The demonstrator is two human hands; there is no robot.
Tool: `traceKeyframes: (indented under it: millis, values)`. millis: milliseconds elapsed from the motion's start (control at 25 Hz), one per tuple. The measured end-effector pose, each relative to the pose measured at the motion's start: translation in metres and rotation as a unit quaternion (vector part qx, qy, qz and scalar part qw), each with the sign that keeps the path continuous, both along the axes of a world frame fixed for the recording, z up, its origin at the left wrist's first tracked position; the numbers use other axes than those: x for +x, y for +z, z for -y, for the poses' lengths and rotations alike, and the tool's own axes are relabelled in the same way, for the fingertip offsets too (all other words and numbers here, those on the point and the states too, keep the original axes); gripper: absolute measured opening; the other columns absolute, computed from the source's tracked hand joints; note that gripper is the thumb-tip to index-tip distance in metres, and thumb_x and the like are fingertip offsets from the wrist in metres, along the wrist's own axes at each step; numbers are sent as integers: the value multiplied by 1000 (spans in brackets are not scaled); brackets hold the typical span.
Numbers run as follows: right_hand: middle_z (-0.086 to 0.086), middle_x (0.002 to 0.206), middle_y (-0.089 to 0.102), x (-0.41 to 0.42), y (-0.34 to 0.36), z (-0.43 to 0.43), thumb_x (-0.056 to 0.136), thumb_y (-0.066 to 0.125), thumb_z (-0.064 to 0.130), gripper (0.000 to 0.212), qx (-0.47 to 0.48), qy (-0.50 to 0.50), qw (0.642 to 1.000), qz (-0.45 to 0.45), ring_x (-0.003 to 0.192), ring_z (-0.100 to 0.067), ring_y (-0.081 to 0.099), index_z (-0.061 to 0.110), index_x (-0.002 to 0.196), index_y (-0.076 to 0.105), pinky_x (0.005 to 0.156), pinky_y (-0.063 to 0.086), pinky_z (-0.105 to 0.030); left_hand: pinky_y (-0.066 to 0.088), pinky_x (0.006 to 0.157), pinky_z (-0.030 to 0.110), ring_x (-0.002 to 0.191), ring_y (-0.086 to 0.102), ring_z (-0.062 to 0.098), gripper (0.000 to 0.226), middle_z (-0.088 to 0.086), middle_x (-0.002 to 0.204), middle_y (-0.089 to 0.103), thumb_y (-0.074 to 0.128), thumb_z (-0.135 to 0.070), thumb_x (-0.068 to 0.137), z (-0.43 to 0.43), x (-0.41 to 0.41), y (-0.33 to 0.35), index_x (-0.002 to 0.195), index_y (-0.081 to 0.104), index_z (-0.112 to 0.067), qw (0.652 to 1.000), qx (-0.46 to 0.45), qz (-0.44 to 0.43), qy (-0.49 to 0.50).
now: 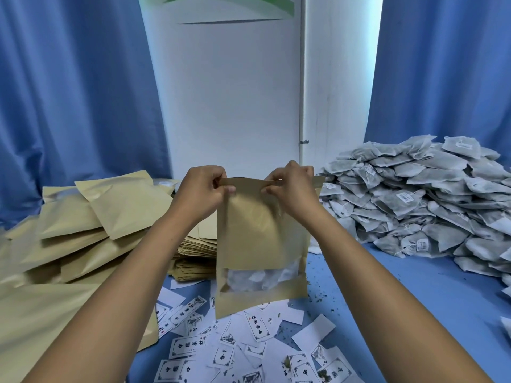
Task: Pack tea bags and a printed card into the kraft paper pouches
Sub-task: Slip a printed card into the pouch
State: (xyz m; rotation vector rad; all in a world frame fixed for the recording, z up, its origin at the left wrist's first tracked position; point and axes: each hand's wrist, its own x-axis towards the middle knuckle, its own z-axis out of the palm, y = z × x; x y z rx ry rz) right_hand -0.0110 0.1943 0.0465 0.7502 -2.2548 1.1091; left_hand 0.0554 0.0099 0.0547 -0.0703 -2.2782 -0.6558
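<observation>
Blue table [414, 294]: left hand [203, 189], right hand [293, 186] pinch pouch [257, 230] top (upright).

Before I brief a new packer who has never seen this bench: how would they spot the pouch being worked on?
Look at the middle of the blue table, between the pile of tea bags and the heap of kraft pouches. The held pouch hangs upright there, its top edge pinched by the left hand and right hand. Unlike the flat heaped ones, its clear window shows tea bags.
</observation>
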Motion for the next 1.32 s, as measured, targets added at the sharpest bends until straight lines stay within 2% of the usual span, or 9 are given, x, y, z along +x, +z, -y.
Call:
traceKeyframes:
  millis: [160,280,320,400,480,600,1000,1160,1320]
  values:
    - [16,70,48,-2,3,-7,75,75,25,3,8,2,1000,6,87,23,23,24,74,72,77,21,-24,31,57,29,56,39,15,37,-7,54,43,72,-20,79,0,3,0,56,44,-19,1000,1,4,8]
    - [18,70,46,-1,1,-11,77,73,24,3,8,-17,1000,12,89,-10,24,26,75,72,71,21,-8,31,58,29,56,39,15,37,-6,54,43,72,-20,80,2,5,0,56,43,-19,1000,10,7,10]
    - [19,66,48,0,2,-11,77,72,22,7,4,-21,1000,5,87,-10,23,27,73,71,70,20,-3,31,59,30,57,40,15,37,-6,55,43,72,-20,80,1,5,0,56,43,-19,1000,6,8,8]
    - [21,61,51,0,5,-12,75,72,22,6,19,-26,999,4,85,-1,28,27,71,71,71,20,-10,31,60,30,57,40,16,36,-6,55,44,72,-21,80,0,6,2,57,44,-18,1000,-1,11,12]
    - [20,66,52,-1,7,-14,76,73,26,3,42,-22,999,26,93,-10,35,26,74,71,75,19,-24,34,58,30,55,41,17,35,-5,56,44,72,-21,80,2,7,0,58,45,-17,1000,4,13,17]
    - [14,70,62,-3,3,-15,80,68,21,14,38,-18,998,40,102,-23,35,31,72,69,75,25,-17,35,56,30,52,40,16,35,-7,54,43,71,-20,80,2,8,0,57,45,-18,1000,13,15,13]
    - [14,67,55,-11,-3,-35,75,73,23,14,-5,-62,998,5,80,-2,30,31,65,68,77,28,-27,32,58,30,59,41,14,33,-2,63,52,70,-20,81,-3,10,-1,58,46,-18,1000,9,3,11]
    - [-1,86,59,-19,-1,-46,70,78,38,18,22,-106,994,11,85,-16,26,32,65,61,79,25,-29,40,67,35,74,48,25,29,-1,68,57,68,-22,84,0,11,-3,62,50,-17,1000,15,14,12]
    - [4,70,54,-23,-2,-57,73,76,33,16,60,-110,992,21,76,-14,31,23,67,65,76,20,-30,42,66,37,70,50,26,26,3,71,58,68,-21,84,-1,12,-2,64,53,-14,999,35,16,6]
